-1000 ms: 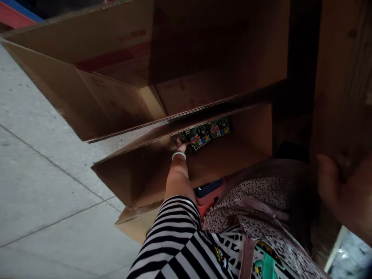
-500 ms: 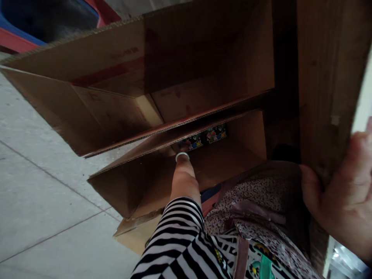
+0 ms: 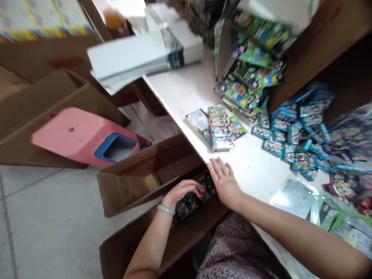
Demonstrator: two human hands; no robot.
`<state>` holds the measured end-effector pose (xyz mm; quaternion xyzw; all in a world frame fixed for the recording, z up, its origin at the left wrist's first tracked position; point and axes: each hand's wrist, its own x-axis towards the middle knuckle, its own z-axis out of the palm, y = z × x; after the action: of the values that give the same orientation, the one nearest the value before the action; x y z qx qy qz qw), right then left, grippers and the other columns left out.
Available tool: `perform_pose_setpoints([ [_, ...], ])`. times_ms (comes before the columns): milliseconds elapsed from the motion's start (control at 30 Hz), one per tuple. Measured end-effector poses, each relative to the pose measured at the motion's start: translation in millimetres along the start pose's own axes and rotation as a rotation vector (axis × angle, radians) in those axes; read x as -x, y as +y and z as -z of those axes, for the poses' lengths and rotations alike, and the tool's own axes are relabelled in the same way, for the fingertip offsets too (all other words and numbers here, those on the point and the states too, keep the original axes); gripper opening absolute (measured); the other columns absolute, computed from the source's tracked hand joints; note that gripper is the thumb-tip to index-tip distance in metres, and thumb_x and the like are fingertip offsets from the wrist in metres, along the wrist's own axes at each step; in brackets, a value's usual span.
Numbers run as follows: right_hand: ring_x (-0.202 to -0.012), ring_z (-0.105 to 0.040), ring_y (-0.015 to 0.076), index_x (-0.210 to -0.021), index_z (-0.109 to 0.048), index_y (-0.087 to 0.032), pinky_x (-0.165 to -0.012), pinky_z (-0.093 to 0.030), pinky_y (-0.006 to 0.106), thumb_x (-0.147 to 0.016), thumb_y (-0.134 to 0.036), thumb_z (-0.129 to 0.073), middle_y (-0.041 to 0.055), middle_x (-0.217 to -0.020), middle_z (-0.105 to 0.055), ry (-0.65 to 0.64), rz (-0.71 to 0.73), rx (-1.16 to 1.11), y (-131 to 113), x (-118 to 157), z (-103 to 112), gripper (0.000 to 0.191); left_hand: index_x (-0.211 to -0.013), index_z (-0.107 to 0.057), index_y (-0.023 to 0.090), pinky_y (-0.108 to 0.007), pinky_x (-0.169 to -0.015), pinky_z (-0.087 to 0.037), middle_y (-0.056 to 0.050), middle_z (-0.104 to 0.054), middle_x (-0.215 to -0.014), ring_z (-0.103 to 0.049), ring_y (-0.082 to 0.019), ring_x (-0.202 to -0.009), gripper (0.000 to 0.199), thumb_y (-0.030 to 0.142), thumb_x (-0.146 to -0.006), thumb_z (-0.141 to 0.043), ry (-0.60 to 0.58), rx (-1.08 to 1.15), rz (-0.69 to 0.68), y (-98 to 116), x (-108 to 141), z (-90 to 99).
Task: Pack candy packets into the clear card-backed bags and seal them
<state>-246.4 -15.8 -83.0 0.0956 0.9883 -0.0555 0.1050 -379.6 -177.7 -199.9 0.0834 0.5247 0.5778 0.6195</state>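
My left hand (image 3: 184, 192), with a pale green bangle on the wrist, hovers over the near cardboard box (image 3: 192, 236) beside the table. Its fingers are loosely bent and apart from the thumb, and I see nothing held in them. Under it in the box lie dark, colourfully printed packs (image 3: 186, 208), partly hidden by the hand. My right hand (image 3: 228, 186) lies flat on the edge of the white table (image 3: 247, 166), fingers stretched out and holding nothing. Just beyond its fingertips is a bundle of printed packs (image 3: 219, 126).
Another open box (image 3: 128, 182) stands alongside. A pink stool (image 3: 69, 133) lies behind it. White stacks (image 3: 130, 54) overhang the table's far end. Small blue packets (image 3: 293, 135) spill from a tilted carton (image 3: 322, 42), near green printed packs (image 3: 255, 66). Clear plastic bags (image 3: 299, 201) lie at right.
The view has swung up and right, showing the tabletop. My left hand has risen from deep inside the near box to above its packs. My right hand still rests at the table edge.
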Motion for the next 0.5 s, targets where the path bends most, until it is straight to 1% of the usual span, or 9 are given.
perform_pose_setpoints([
  [67,-0.153,-0.017,0.0391,-0.157,-0.026,-0.006,-0.119,-0.027,0.062,-0.081,-0.002,-0.041,0.0192,-0.164,-0.017,0.012,0.007,-0.04,-1.8,-1.2,1.8,0.078,-0.079,-0.074,0.016,-0.042,-0.065,-0.055,-0.012,-0.074,-0.073,-0.068,-0.025,-0.057,0.036,0.048,-0.065,-0.084,-0.041,-0.069,-0.141,65.5,16.0,-5.9],
  [100,-0.152,-0.017,0.0394,-0.157,-0.026,-0.005,-0.119,-0.026,0.062,-0.081,-0.002,-0.042,0.0191,-0.164,-0.017,0.029,0.015,-0.055,-2.7,-1.2,1.8,0.078,-0.084,-0.074,0.016,-0.041,-0.064,-0.055,-0.011,-0.073,-0.074,-0.067,-0.024,-0.057,0.035,0.047,-0.068,-0.081,-0.035,-0.115,-0.279,100.2,19.1,-14.4],
  [133,-0.152,-0.017,0.0394,-0.157,-0.026,-0.005,-0.119,-0.026,0.062,-0.081,-0.003,-0.042,0.0189,-0.164,-0.017,0.044,0.02,-0.066,-3.3,-1.2,1.1,0.077,-0.089,-0.075,0.016,-0.04,-0.068,-0.055,-0.011,-0.074,-0.076,-0.068,-0.023,-0.06,0.033,0.044,-0.071,-0.079,0.011,-0.162,-0.419,135.3,18.1,-27.2],
  [200,-0.152,-0.017,0.0393,-0.157,-0.026,-0.005,-0.118,-0.027,0.063,-0.081,-0.003,-0.042,0.0188,-0.164,-0.017,0.066,0.026,-0.084,-4.0,-2.1,-2.0,0.077,-0.091,-0.074,0.016,-0.039,-0.079,-0.056,-0.009,-0.074,-0.081,-0.07,-0.022,-0.072,0.028,0.038,-0.074,-0.078,0.139,-0.245,-0.655,204.8,3.5,-64.3],
  [300,-0.152,-0.016,0.0396,-0.157,-0.025,-0.005,-0.118,-0.028,0.063,-0.08,-0.005,-0.045,0.0187,-0.164,-0.016,0.084,0.034,-0.126,-3.8,-6.8,-8.8,0.08,-0.093,-0.071,0.017,-0.038,-0.083,-0.055,-0.007,-0.073,-0.087,-0.069,-0.022,-0.082,0.022,0.036,-0.082,-0.069,0.272,-0.452,-0.897,300.6,-41.3,-134.5],
  [333,-0.152,-0.016,0.0399,-0.157,-0.024,-0.005,-0.119,-0.027,0.063,-0.079,-0.007,-0.047,0.0186,-0.164,-0.016,0.082,0.044,-0.145,-3.5,-8.9,-11.1,0.081,-0.091,-0.071,0.016,-0.038,-0.085,-0.055,-0.007,-0.073,-0.088,-0.069,-0.022,-0.085,0.019,0.033,-0.084,-0.067,0.336,-0.561,-0.949,328.9,-59.1,-157.6],
  [367,-0.152,-0.016,0.0402,-0.158,-0.023,-0.005,-0.119,-0.027,0.063,-0.079,-0.008,-0.048,0.0185,-0.164,-0.015,0.08,0.052,-0.163,-3.2,-10.9,-13.2,0.082,-0.09,-0.071,0.016,-0.039,-0.09,-0.053,-0.008,-0.073,-0.091,-0.069,-0.024,-0.092,0.015,0.029,-0.084,-0.067,0.372,-0.605,-0.986,354.9,-77.0,-179.3],
  [433,-0.152,-0.016,0.0404,-0.158,-0.023,-0.005,-0.119,-0.026,0.063,-0.08,-0.011,-0.048,0.0185,-0.164,-0.016,0.077,0.062,-0.202,-2.7,-14.5,-16.9,0.082,-0.088,-0.07,0.015,-0.041,-0.101,-0.048,-0.009,-0.072,-0.099,-0.065,-0.028,-0.108,0.01,0.023,-0.084,-0.067,0.421,-0.663,-1.035,397.9,-110.9,-216.4],
  [500,-0.152,-0.016,0.0399,-0.158,-0.025,-0.007,-0.12,-0.025,0.063,-0.084,-0.014,-0.047,0.0176,-0.164,-0.018,0.089,0.065,-0.258,-2.1,-17.0,-20.2,0.078,-0.088,-0.068,0.014,-0.047,-0.11,-0.041,-0.012,-0.071,-0.106,-0.057,-0.033,-0.124,0.008,0.02,-0.083,-0.07,0.455,-0.727,-1.06,426.5,-139.7,-243.1],
])
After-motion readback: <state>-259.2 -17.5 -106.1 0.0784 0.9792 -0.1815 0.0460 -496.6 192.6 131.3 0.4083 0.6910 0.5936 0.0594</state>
